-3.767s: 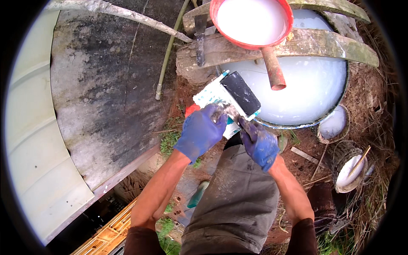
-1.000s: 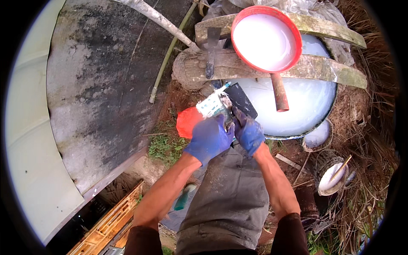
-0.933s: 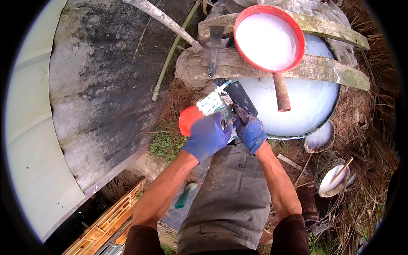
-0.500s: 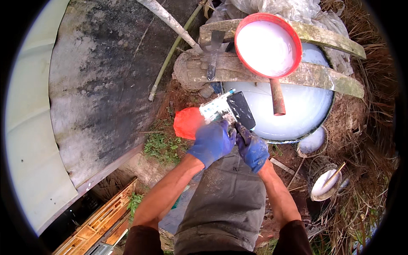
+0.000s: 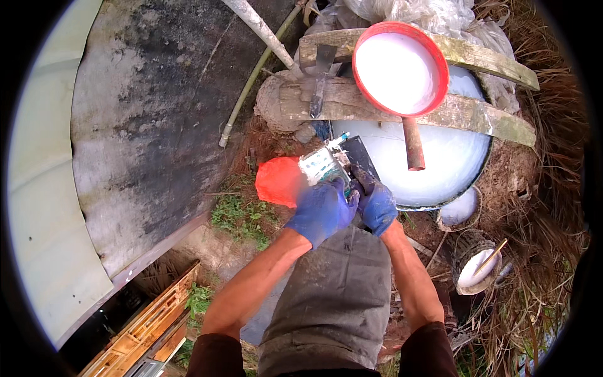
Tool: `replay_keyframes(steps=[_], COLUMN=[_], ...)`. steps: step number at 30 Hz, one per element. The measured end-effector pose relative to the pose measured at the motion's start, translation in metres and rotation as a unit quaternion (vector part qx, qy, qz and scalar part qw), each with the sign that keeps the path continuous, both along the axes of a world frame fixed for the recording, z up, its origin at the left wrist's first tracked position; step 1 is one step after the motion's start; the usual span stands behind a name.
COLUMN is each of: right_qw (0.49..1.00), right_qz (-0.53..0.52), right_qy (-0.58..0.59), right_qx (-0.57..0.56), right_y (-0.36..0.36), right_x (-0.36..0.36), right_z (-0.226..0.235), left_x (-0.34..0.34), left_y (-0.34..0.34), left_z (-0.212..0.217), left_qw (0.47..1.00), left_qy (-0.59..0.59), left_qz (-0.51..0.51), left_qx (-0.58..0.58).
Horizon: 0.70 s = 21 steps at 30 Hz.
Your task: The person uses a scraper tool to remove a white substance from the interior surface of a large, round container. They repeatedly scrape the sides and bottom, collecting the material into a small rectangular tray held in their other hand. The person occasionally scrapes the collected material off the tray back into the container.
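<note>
My left hand (image 5: 321,212), in a blue glove, closes on the lower end of a white, smeared flat piece (image 5: 318,166) with blue-green marks. My right hand (image 5: 378,206), gloved in blue with dark stains, grips a black flat rectangular thing (image 5: 360,154) at its lower end. The two pieces lie side by side, and the gloves almost meet. My fingertips are partly hidden, so I cannot tell whether the pieces are joined. Close by on the left is a bright red thing (image 5: 276,181), like a bag.
A red dipper (image 5: 413,147) full of white liquid rests across two weathered planks (image 5: 505,124). Under them is a large round vat (image 5: 411,208) of whitish liquid. A scraper (image 5: 318,94) lies on the planks. A container with a stick (image 5: 468,276) stands right; a dark sloping panel (image 5: 138,125) is left.
My left hand has shifted slightly right and down, its wrist turning. The white piece has moved closer to the black one and now overlaps its left edge. My right hand still grips the black piece.
</note>
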State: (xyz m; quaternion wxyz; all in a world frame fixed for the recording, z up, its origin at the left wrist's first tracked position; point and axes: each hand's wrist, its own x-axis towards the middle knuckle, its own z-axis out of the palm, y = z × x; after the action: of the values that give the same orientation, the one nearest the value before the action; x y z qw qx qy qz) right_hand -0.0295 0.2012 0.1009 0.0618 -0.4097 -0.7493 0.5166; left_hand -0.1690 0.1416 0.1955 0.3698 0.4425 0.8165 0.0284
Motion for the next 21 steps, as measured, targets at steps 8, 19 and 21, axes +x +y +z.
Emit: replay_keyframes(steps=[8, 19, 21], right_qw=[0.998, 0.996, 0.997], right_qz=[-0.011, -0.007, -0.004], right_qy=[-0.056, -0.07, -0.048], right_qx=[-0.037, -0.06, -0.053], right_y=[-0.025, -0.062, -0.06], right_x=[0.024, 0.047, 0.061], right_z=[0.012, 0.004, -0.006], left_x=[0.003, 0.063, 0.069], left_y=[-0.039, -0.07, -0.062], left_z=[-0.024, -0.038, -0.034], left_qw=[0.612, 0.41, 0.396], left_qy=[-0.466, -0.558, -0.592], left_qz=[0.637, 0.719, 0.698], left_qx=[-0.041, -0.053, -0.075])
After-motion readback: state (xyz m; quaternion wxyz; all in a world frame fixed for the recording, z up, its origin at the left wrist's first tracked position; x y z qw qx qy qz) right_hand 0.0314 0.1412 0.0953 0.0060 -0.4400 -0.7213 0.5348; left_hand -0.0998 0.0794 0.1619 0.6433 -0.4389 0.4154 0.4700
